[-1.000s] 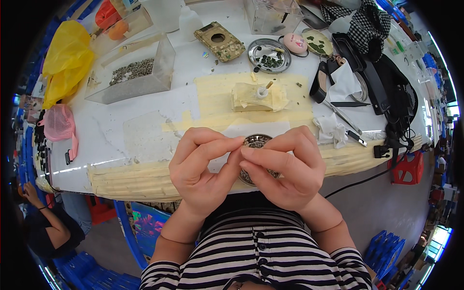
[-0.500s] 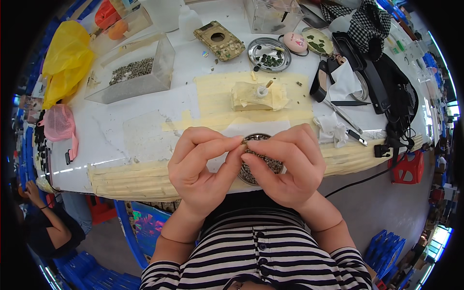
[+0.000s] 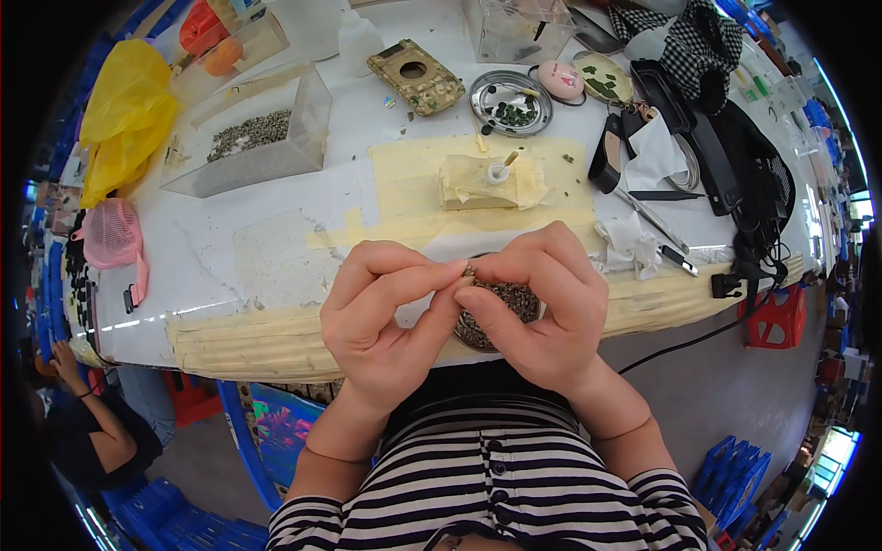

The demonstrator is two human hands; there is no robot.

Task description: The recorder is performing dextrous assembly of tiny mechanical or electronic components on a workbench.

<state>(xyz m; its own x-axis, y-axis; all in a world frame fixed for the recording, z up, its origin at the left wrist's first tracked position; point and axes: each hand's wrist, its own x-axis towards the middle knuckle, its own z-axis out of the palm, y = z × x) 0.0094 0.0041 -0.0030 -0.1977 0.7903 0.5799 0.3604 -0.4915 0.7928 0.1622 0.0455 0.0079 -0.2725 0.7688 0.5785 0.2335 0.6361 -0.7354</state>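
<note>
My left hand [image 3: 386, 317] and my right hand [image 3: 542, 298] meet fingertip to fingertip just above the table's near edge. Both pinch one tiny dark metal part [image 3: 469, 272] between thumb and forefinger. Right under the hands sits a round dish of small dark parts [image 3: 501, 308], mostly covered by my right hand. Behind them, a yellowish taped block [image 3: 482, 181] with a small white piece stuck upright in it rests on a patch of masking tape.
On the white table [image 3: 276, 248]: a clear box of grey bits [image 3: 253, 142], a camouflage case [image 3: 416, 77], a metal dish of green pieces [image 3: 511, 102], tweezers [image 3: 654, 220], crumpled tissue [image 3: 627, 243], black bags [image 3: 735, 156], a yellow bag [image 3: 124, 115]. Another person [image 3: 83, 422] crouches lower left.
My fingertips have closed tighter around the small part; the hands stay over the dish, barely shifted.
</note>
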